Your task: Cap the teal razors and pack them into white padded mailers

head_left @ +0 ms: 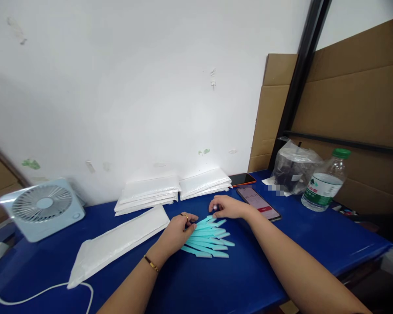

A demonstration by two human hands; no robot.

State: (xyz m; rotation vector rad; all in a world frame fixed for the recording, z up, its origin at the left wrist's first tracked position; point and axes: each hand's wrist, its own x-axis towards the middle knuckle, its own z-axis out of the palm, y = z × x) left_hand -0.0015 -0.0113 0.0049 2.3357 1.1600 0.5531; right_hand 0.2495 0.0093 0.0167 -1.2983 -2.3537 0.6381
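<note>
Several slim turquoise eyebrow razors (212, 237) are spread like a fan just above the blue table, their wider ends pointing right. My left hand (177, 231) is closed around their gathered left ends, with the thumb on top; the underside of the grip is hidden. At the upper edge of the fan, my right hand (223, 206) has its fingers curled and its fingertips closed at the end of the topmost razor. To the left of my left hand lies a long white padded envelope (118, 244), flat and set at a slant.
White envelopes sit in two stacks, a left stack (147, 194) and a right stack (205, 183), by the wall. A phone with a lit screen (258, 204), a water bottle (324, 185) and a plastic bag (294, 168) stand right. A fan (44, 209) and white cable (36, 296) are left.
</note>
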